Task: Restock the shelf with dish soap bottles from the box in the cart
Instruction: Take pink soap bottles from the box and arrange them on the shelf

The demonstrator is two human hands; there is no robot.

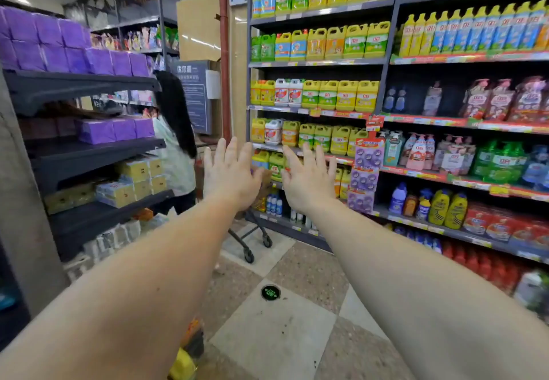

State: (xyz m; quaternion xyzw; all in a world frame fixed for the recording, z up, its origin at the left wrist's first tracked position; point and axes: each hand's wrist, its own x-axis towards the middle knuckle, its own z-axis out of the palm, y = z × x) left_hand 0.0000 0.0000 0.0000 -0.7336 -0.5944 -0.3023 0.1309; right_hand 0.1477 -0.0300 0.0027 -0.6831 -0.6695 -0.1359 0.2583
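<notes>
— Hands holding anything?
— Nope, left hand (pixel 230 172) and right hand (pixel 309 179) are splayed, empty. Cart (pixel 252 231) sits at 12 o'clock behind them, box (pixel 265 180) probably inside. Dish soap bottles (pixel 338 94) at 1 o'clock.

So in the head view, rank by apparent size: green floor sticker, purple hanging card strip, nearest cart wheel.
1. Purple hanging card strip.
2. Green floor sticker, though it lies nearer the camera.
3. Cart wheel.

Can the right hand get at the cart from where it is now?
Probably not yet. The right hand is open and held out in the air, with bare floor between the person and the cart. Nothing blocks the way; a few steps forward should do.
</notes>
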